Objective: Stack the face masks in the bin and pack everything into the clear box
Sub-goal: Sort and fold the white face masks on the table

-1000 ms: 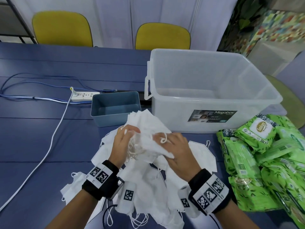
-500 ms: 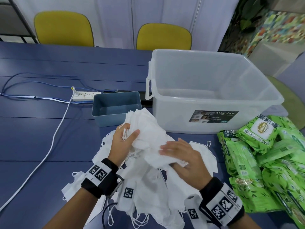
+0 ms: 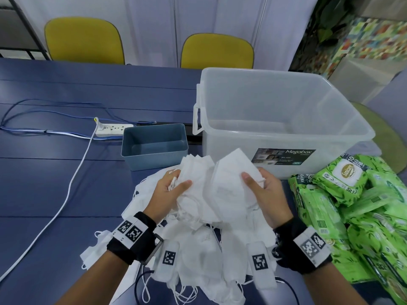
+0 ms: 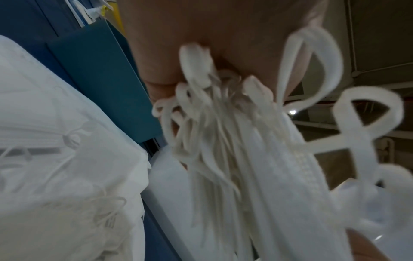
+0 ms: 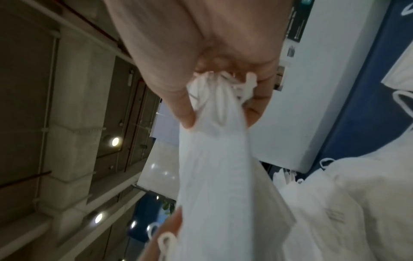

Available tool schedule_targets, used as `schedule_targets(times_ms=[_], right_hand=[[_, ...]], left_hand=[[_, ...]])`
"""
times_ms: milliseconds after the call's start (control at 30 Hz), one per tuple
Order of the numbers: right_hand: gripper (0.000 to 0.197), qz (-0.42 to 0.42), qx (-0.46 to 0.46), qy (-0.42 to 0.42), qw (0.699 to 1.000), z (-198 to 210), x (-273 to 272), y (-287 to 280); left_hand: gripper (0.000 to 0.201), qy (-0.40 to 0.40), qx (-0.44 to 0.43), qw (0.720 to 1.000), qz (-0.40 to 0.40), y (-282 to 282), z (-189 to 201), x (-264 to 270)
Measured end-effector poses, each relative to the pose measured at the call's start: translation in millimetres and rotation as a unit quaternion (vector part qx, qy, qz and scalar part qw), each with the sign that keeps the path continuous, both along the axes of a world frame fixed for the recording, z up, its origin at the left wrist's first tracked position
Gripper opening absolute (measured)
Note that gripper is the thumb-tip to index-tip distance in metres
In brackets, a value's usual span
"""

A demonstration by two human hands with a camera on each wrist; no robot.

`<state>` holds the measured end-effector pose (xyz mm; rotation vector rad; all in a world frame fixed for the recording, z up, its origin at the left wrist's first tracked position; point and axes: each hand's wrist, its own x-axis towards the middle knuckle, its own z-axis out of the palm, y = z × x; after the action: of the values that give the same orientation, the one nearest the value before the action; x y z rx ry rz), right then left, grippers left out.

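Note:
A heap of white face masks (image 3: 204, 249) lies on the blue table in front of me. My left hand (image 3: 169, 190) grips a bundle of several masks (image 3: 193, 170) by one end, their ear loops (image 4: 214, 113) bunched in the palm. My right hand (image 3: 262, 190) pinches a single folded mask (image 3: 231, 172) (image 5: 214, 159), held up beside the bundle. The small blue-grey bin (image 3: 154, 146) stands just behind the left hand with nothing visible inside. The large clear box (image 3: 282, 119) stands behind the right hand, its inside bare.
Green wet-wipe packs (image 3: 352, 208) are piled at the right, close to my right wrist. A white power strip (image 3: 112, 129) with cables (image 3: 66, 190) lies left of the bin. Two yellow chairs (image 3: 83, 40) stand beyond the table.
My right hand has lifted one mask off the heap and raised it beside the bundle. My left hand keeps its grip on the bundle, little moved.

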<state>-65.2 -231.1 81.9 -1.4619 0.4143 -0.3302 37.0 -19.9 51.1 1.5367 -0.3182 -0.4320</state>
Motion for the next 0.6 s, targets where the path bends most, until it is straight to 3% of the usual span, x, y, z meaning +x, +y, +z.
schedule_targets(times_ms=[100,133,233,300,400,600], right_hand=[[0.001,0.068,-0.046,0.050,0.995,-5.2,4.5,13.0],[0.004,0.071,-0.054,0.056,0.994,-8.1,5.7,16.9],[0.007,0.025,-0.083,0.062,0.994,-14.0,8.1,19.6],[0.008,0.005,-0.083,0.058,0.995,-14.8,9.0,19.5],[0.005,-0.011,-0.061,0.055,0.997,-13.8,9.8,22.6],[0.007,-0.078,-0.042,0.032,0.996,-14.2,13.2,24.9]], left_hand=[[0.017,-0.033,0.004,0.999,-0.038,-2.6,4.0,-4.6],[0.016,-0.044,0.005,0.998,-0.035,-4.1,5.5,-6.4],[0.032,-0.051,-0.003,0.999,0.001,-5.1,5.2,-6.7],[0.031,-0.047,-0.006,0.999,0.025,-2.3,1.5,-4.0],[0.027,-0.011,-0.038,0.999,0.004,2.0,-2.3,-0.9],[0.051,-0.012,-0.027,1.000,0.004,-0.9,-7.9,0.4]])
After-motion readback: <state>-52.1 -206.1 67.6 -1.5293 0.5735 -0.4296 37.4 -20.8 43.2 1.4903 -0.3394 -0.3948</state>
